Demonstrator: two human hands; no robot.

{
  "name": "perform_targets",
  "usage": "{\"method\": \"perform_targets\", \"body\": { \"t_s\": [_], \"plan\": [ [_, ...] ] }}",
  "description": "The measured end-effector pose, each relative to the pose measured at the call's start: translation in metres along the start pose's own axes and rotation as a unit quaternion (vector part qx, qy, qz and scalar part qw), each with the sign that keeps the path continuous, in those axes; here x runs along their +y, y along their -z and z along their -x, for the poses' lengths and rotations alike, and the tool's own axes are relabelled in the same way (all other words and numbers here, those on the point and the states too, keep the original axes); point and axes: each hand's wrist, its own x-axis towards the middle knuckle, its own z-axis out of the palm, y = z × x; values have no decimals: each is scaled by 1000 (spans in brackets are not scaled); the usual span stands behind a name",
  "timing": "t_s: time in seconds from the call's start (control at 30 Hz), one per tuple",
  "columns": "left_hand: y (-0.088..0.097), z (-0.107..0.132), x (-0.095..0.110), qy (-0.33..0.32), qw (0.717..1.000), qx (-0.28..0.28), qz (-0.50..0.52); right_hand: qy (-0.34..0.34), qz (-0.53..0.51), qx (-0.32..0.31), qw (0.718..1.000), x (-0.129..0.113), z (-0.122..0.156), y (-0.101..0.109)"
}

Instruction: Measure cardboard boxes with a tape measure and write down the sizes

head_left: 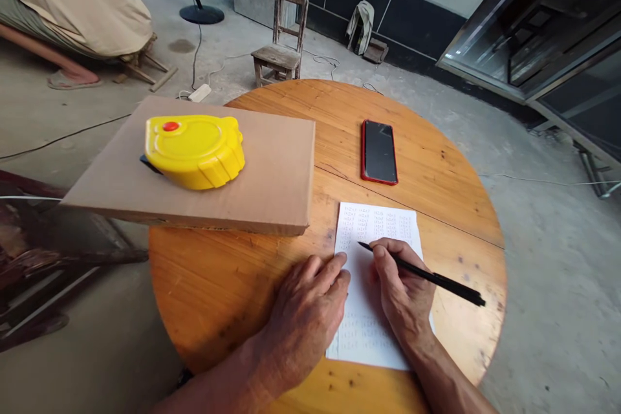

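A black pen [436, 279] is gripped in my right hand [405, 291], its tip just above the upper left part of a white sheet of paper [359, 343]. Rows of small handwritten characters cover the top of the sheet, and fainter rows show near its bottom. My left hand [310, 314] lies on the sheet's left edge, holding nothing, with its fingers resting on the paper and table. Farther up on the right is a phone [379, 152] with a dark screen and a red case.
The round wooden table [218, 284] carries a flat cardboard box [276, 174] with a yellow tape measure [194, 149] on it. Behind stand a small wooden chair [279, 55] and a black stand base [201, 14]. Cables cross the floor. A person's foot [77, 77] shows at left.
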Motion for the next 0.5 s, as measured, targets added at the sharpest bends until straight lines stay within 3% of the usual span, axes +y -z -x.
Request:
{"method": "perform_targets", "body": {
  "t_s": [0.33, 0.5],
  "plan": [
    [0, -2, -2, -13, 1000, 7, -5, 60, -8, 30, 998, -4, -9, 4],
    [0, -3, -1, -29, 999, 32, -20, 71, 14, 13, 997, -24, -11, 12]
  ]
}}
